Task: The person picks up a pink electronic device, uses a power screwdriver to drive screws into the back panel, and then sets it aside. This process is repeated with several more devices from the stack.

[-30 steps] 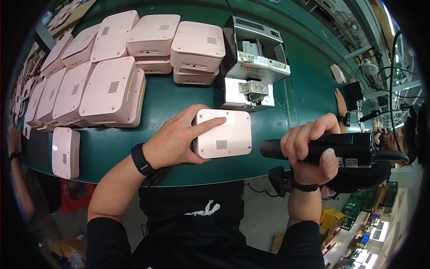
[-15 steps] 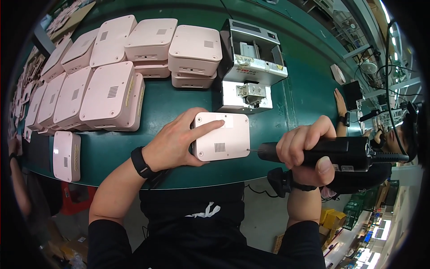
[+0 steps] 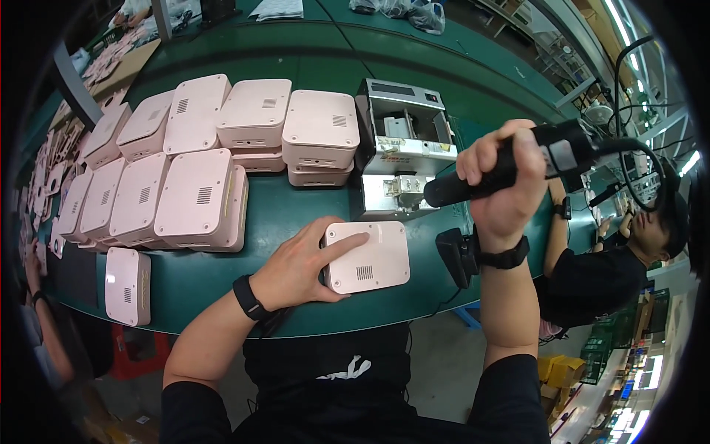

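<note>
My left hand (image 3: 294,268) grips a pale pink plastic case (image 3: 386,259) that lies flat on the bench. Its index finger stretches across the top, and the thumb presses the near left side. A vent grille and corner holes show on the case's upper face. My right hand (image 3: 510,181) is wrapped round a black corded electric screwdriver (image 3: 452,189), raised above the bench. The screwdriver's front end points left at the metal outlet (image 3: 405,189) of a black-and-silver screw feeder (image 3: 414,150). Whether the bit touches the outlet cannot be made out.
Stacked pale pink cases (image 3: 194,196) fill the left of the green bench (image 3: 296,211). One single case (image 3: 127,287) stands near the front left edge. The screwdriver's cord (image 3: 651,159) loops at right, beside a co-worker in a black shirt (image 3: 599,285).
My right hand has lifted the screwdriver from the case's right corner up to the screw feeder. My left hand still holds the case. The whole view has shifted, showing more of the far bench.
</note>
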{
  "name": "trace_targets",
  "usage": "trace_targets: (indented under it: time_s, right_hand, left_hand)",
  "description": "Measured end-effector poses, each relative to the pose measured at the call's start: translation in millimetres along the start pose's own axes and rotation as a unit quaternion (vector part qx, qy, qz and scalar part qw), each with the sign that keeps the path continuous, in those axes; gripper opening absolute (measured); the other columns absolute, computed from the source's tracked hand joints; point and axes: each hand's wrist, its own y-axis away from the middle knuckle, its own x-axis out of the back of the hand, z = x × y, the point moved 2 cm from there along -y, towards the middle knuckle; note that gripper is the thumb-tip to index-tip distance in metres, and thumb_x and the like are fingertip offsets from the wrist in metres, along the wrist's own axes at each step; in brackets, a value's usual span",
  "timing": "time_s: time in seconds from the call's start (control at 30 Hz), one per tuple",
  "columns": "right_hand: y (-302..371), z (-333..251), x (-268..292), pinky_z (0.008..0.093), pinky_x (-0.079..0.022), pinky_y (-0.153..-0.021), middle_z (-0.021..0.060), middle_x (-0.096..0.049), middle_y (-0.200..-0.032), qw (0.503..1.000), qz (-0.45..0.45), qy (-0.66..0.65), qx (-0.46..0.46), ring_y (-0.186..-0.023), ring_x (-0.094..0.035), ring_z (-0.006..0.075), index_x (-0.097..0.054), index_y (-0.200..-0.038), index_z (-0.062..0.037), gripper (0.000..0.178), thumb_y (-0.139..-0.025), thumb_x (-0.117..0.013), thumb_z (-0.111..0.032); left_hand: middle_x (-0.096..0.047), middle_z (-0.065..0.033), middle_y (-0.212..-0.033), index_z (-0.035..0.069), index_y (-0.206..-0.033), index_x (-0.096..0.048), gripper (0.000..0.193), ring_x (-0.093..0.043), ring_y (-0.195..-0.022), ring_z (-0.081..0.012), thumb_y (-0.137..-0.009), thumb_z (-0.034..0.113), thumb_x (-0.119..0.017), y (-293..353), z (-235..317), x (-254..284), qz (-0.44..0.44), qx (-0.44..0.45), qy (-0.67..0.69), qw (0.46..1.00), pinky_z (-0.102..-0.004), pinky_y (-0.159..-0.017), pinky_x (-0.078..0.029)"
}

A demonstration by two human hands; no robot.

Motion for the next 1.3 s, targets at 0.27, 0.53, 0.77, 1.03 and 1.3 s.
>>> trace_targets:
  time_s: [0.27,0.53,0.77,1.03,1.3]
  right_hand:
    - [34.4,-8.0,-12.4,0.0307,-0.040,-0.053,0.0034,-0.047,-0.064,0.989,-0.065,-0.082,-0.100,-0.050,-0.046,0.0148,-0.046,-0.103,-0.0081,0.027,-0.098,-0.045,-0.035]
    - [83.7,-46.9,-38.0,0.0334,-0.046,-0.058,0.0066,-0.053,-0.067,0.984,-0.057,-0.048,-0.162,-0.055,-0.050,0.0175,-0.042,-0.098,-0.0084,0.048,-0.082,-0.074,-0.040]
    - [98.4,-28.5,-38.7,0.0316,-0.044,-0.051,0.0044,-0.050,-0.064,0.988,-0.088,-0.003,-0.128,-0.049,-0.048,0.0161,-0.040,-0.097,-0.0088,0.042,-0.084,-0.065,-0.040]
    - [97.3,-26.2,-38.3,0.0328,-0.045,-0.053,0.0047,-0.051,-0.065,0.987,-0.079,-0.013,-0.136,-0.050,-0.050,0.0162,-0.040,-0.095,-0.0093,0.045,-0.083,-0.068,-0.042]
    - [57.3,-20.2,-23.7,0.0323,-0.042,-0.053,0.0047,-0.050,-0.065,0.995,-0.083,-0.047,-0.039,-0.049,-0.047,0.0154,-0.043,-0.099,-0.0077,0.037,-0.090,-0.059,-0.040]
  left_hand:
    - [-0.046,-0.0134,-0.130,0.023,-0.141,-0.050,0.090,-0.052,-0.119,-0.0341,-0.059,0.020,-0.087,4.3,-5.5,1.0,0.016,0.003,0.011,1.000,-0.0411,-0.098,-0.049]
    - [-0.048,-0.0133,-0.128,0.022,-0.140,-0.051,0.090,-0.053,-0.117,-0.0347,-0.058,0.018,-0.087,1.5,-7.2,-2.3,0.021,-0.013,0.006,1.000,-0.0405,-0.097,-0.049]
    - [-0.049,-0.0127,-0.128,0.025,-0.139,-0.053,0.089,-0.054,-0.117,-0.0339,-0.057,0.019,-0.088,2.5,-5.4,-5.6,0.030,0.003,0.000,1.000,-0.0408,-0.097,-0.050]
    - [-0.049,-0.0121,-0.128,0.026,-0.139,-0.053,0.089,-0.054,-0.117,-0.0333,-0.057,0.019,-0.088,2.4,-8.0,-6.2,0.033,0.004,-0.003,0.999,-0.0410,-0.096,-0.051]
    - [-0.049,-0.0122,-0.127,0.024,-0.139,-0.053,0.088,-0.054,-0.116,-0.0330,-0.058,0.022,-0.088,2.0,-4.5,-3.4,0.026,-0.005,-0.022,0.999,-0.0412,-0.094,-0.051]
